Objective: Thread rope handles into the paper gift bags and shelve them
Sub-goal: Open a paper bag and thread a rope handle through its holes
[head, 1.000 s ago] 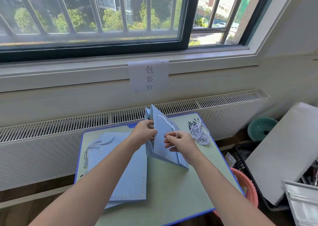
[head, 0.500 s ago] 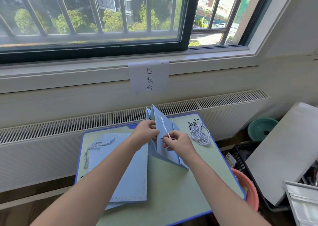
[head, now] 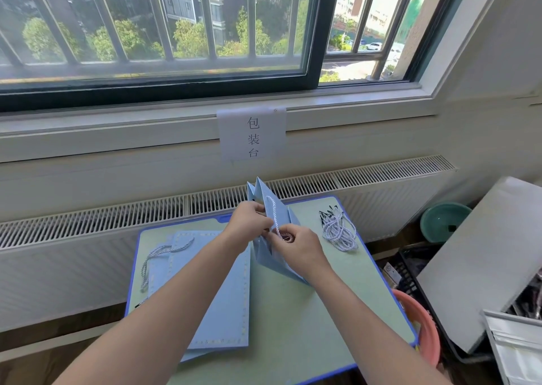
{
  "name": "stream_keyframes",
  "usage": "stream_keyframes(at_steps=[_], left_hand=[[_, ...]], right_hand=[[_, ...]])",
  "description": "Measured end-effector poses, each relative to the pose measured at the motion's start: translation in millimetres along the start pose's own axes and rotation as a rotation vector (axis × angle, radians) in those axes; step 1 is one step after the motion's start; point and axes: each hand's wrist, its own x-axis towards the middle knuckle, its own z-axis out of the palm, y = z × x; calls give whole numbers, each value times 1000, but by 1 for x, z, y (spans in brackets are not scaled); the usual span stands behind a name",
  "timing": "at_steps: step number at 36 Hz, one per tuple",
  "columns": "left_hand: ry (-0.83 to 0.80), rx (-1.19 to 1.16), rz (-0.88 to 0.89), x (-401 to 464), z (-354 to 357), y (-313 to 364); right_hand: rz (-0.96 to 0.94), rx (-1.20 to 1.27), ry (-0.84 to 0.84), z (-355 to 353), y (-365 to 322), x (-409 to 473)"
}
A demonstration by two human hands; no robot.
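- Head view: green table [head: 293, 326] with a blue rim stands below a barred window, against a radiator grille.
- Blue paper gift bag [head: 280, 214] stands partly unfolded at the table's far centre.
- Left hand [head: 249, 226] grips the bag's upper edge, fingers curled.
- Right hand [head: 296, 246] pinches a white twisted rope handle [head: 272, 211] against the bag's face.
- Flat bags [head: 217, 290] lie on the table left of the standing bag.
- Loose ropes [head: 337, 232] lie to its right.
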Motion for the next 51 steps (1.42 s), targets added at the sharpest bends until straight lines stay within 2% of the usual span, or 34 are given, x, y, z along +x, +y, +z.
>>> stream_keyframes(at_steps=[4, 7, 13, 23, 29, 35, 47, 51], left_hand=[[-3, 3, -8, 2, 2, 6], [-21, 78, 49, 2, 7, 11], [-110, 517, 97, 0, 11, 10], [-136, 615, 41, 5, 11, 14], [-131, 760, 104, 8, -1, 11], [-165, 980, 272, 12, 2, 7], [-134, 982, 876, 19, -16, 13], [-9, 1057, 1053, 21, -19, 21]], right_hand=[[61, -35, -16, -3, -6, 4], [134, 76, 5, -10, -5, 8], [196, 176, 47, -23, -6, 9], [206, 178, 63, -34, -6, 5], [197, 137, 121, -53, -10, 4], [140, 37, 93, -57, -11, 6], [69, -155, 4, -93, -26, 21], [67, -59, -12, -106, -30, 25]])
